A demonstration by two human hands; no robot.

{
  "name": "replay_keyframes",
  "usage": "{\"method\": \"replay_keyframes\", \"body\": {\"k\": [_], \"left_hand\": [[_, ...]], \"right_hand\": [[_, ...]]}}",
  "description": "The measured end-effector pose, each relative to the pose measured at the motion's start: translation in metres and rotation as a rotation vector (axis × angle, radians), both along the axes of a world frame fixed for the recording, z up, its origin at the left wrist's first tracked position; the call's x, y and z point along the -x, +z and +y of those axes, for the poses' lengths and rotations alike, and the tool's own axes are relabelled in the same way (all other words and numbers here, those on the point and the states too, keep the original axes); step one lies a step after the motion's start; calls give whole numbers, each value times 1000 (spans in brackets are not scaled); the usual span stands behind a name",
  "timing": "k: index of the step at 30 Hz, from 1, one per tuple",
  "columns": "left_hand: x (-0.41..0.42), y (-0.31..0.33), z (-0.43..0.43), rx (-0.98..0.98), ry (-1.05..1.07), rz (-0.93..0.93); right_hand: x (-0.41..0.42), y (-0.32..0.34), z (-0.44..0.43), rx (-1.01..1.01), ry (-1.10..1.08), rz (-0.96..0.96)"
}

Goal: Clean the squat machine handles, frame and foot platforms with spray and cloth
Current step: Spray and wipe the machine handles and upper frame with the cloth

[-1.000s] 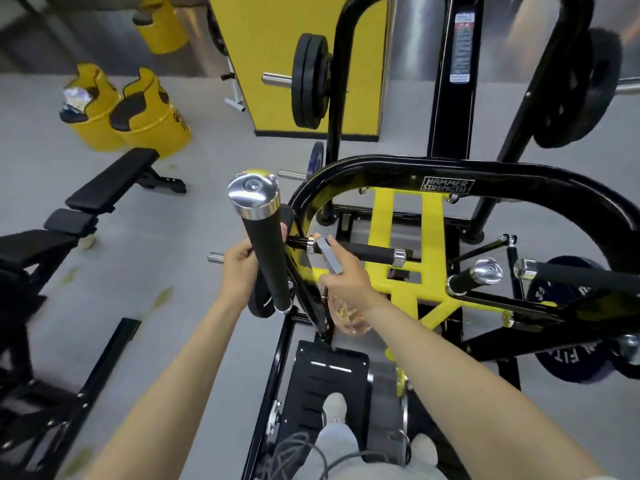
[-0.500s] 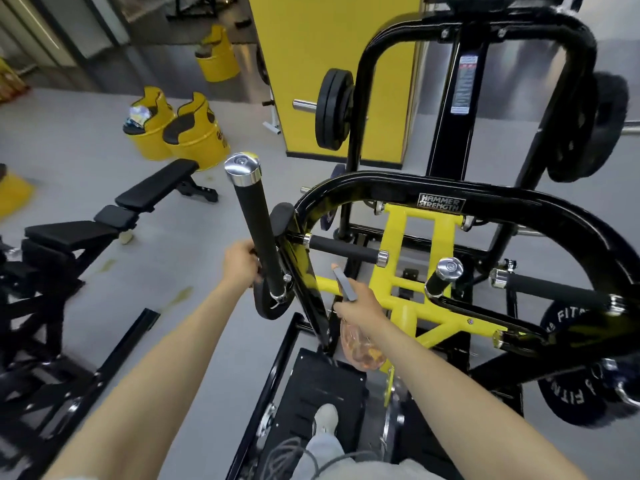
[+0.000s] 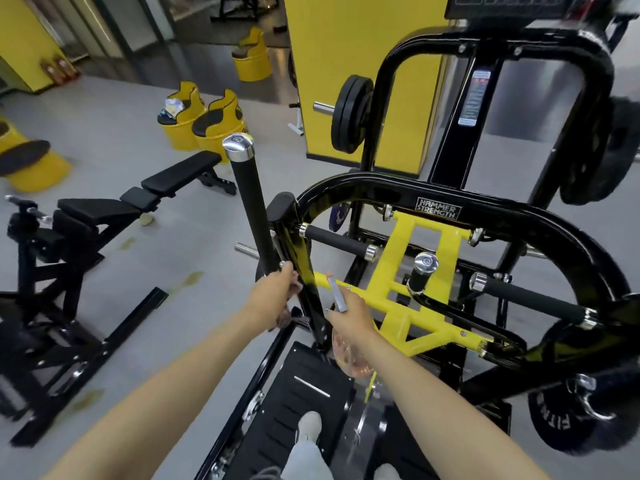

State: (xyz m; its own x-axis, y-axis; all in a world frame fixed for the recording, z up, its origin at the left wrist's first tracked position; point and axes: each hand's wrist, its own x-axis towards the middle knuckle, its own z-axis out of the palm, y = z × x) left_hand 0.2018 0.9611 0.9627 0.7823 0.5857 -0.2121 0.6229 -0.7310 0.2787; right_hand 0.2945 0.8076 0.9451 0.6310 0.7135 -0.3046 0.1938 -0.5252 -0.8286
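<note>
Left hand [image 3: 273, 294], gripping cloth [image 3: 284, 318], slid to upright handle [image 3: 251, 209] base; right hand [image 3: 349, 315] grips spray bottle [image 3: 348, 358]. I judge handle wiped.

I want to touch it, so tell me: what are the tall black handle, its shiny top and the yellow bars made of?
Tall handle: looks like a matte black rubber or foam grip, since it gives no shine.
Shiny top: polished metal, probably chrome, because it mirrors the lights.
Yellow bars: likely painted steel, going by the smooth, glossy, even colour.
</note>
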Motion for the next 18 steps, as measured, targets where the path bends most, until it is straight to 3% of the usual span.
{"method": "replay_keyframes", "body": {"k": [2, 5, 10, 18], "left_hand": [[-20, 7, 1, -121, -84, -14], [-45, 20, 4, -449, -303, 156], [-76, 40, 17, -806, -535, 389], [-123, 31, 50, -962, -440, 492]], "right_hand": [[-10, 10, 8, -31, -58, 3], [-28, 26, 17, -25, -94, -21], [-57, 29, 35, -27, -113, -99], [-81, 13, 49, -132, -191, -48]]}}
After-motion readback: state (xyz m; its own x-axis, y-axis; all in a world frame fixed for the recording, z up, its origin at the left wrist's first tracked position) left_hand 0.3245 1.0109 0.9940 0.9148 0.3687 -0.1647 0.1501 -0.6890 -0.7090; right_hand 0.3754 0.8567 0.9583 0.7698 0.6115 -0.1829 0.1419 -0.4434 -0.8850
